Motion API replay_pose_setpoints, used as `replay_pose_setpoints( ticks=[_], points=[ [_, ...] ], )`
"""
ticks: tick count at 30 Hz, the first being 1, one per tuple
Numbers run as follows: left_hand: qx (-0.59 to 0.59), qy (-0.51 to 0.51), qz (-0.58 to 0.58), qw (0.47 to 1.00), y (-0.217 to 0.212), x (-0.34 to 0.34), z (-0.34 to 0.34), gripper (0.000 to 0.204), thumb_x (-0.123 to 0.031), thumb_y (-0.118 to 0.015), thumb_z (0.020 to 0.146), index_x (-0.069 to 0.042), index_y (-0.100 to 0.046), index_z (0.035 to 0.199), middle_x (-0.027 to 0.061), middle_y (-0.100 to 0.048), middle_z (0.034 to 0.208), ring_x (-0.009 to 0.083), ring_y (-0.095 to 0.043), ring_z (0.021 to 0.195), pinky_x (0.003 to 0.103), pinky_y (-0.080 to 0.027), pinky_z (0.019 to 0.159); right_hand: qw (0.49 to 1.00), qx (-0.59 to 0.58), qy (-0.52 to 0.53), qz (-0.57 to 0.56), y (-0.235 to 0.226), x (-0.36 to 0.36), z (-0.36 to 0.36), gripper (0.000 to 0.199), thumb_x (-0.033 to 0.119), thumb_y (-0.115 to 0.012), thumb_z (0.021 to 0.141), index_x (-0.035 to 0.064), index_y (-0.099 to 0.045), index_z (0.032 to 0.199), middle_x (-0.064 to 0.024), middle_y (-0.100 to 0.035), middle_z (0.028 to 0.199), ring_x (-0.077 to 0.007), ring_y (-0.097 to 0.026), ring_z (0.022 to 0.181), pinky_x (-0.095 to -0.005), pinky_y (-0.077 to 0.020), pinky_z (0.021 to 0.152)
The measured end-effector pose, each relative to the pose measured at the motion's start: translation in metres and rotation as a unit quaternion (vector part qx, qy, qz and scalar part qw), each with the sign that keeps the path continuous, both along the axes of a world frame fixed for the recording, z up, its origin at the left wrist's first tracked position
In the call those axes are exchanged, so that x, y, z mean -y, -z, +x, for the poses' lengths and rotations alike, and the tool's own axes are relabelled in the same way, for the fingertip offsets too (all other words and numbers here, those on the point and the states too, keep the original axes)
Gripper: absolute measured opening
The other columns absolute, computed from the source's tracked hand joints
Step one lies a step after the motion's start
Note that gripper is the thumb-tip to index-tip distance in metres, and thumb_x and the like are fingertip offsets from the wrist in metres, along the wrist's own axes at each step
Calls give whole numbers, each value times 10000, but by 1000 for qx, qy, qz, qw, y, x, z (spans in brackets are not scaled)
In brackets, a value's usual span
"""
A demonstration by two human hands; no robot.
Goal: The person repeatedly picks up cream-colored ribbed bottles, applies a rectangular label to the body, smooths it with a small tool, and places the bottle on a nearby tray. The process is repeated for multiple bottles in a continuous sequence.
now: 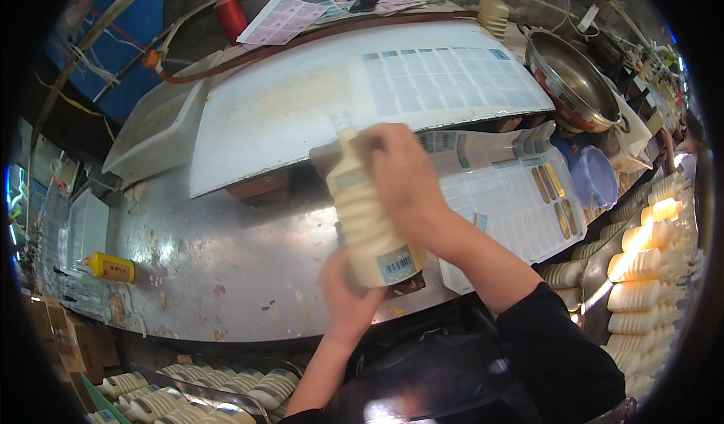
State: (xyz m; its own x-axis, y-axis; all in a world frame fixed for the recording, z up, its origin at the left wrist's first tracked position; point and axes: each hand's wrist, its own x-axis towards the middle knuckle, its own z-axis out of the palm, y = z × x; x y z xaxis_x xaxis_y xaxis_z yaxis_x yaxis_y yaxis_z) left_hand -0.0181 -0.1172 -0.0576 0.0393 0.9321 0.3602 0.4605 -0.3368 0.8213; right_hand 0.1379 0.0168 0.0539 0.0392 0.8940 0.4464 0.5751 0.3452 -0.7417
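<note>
A cream ribbed plastic bottle is held tilted over the front of the metal workbench, neck pointing away from me. A label with a barcode is on its side near the base. My left hand grips the bottle's lower left side. My right hand, fingers curled, presses against the upper right side below the neck. A greyish flat piece shows beside the neck; I cannot make out what it is. Just beyond the bottle lies a white board with rows of translucent labels on its right half.
More label sheets and several brass-coloured strips lie at right, beside a purple bucket and a metal pan. A yellow bottle lies at left near a white tray. Stacked cream bottles fill the lower right.
</note>
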Motion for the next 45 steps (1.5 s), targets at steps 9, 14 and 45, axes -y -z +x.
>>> replay_pose_setpoints(
  ticks=[9,14,45],
  points=[
    [149,-35,-85,985,22,-5,11,681,-151,-885,698,-24,-580,1293,186,-601,1285,402,-557,1224,470,-413,1086,994,-100,19,50,59,-13,38,292,108,-515,1025,2,-531,1297,-149,-628,1175,-259,-606,1074,-372,-474,971],
    [172,-47,-57,982,1,-3,5,716,-144,-915,659,-33,-590,1287,165,-599,1278,386,-575,1208,456,-450,1062,976,-214,17,-44,40,-7,57,332,56,-590,998,9,-554,1324,-102,-669,1145,-173,-633,1032,-312,-503,921],
    [-205,-32,124,970,-52,-2,23,714,-52,-881,689,-58,-644,1362,176,-517,1317,364,-538,1174,454,-460,995,899,414,-26,-138,89,212,153,379,199,-715,907,-6,-650,1219,-147,-650,1305,-244,-691,670,-353,-568,593]
  ],
)
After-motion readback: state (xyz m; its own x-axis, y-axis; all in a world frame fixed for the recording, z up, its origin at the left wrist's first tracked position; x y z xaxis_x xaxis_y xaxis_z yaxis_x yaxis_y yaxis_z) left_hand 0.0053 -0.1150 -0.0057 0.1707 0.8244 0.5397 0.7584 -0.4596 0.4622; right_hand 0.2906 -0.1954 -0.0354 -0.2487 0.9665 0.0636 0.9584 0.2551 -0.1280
